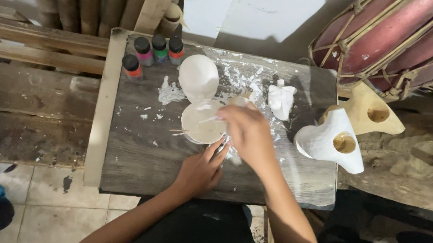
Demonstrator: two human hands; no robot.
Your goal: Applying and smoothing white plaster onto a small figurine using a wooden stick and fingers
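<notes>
A shallow round bowl of white paint (pixel 203 121) sits near the middle of the worktop (pixel 132 155), close enough that both hands meet over it. The right hand (pixel 247 133) hovers at the bowl's 3 o'clock, fingers pinched on a thin brush or stick (pixel 207 119) whose tip reaches into the white paint; what else it may cup underneath, I cannot tell. The left hand (pixel 201 171) lies at the bowl's 6 o'clock, fingertips pressed against its near rim, apparently steadying it; its grip looks loosely curled and holds nothing that shows.

At the bowl's 12 o'clock, touching or nearly so, stands a white rounded form (pixel 198 76). White smears and flakes spread around it. At 10 to 11 o'clock, four small paint bottles (pixel 151 53) with dark caps stand grouped at the far edge, out of the hands' way. A small white figure (pixel 281 100) lies at 2 o'clock. At 3 o'clock, on the worktop's right edge, rests a larger white piece with a round hole (pixel 332 141), and behind it an unpainted wooden piece (pixel 370 108).
</notes>
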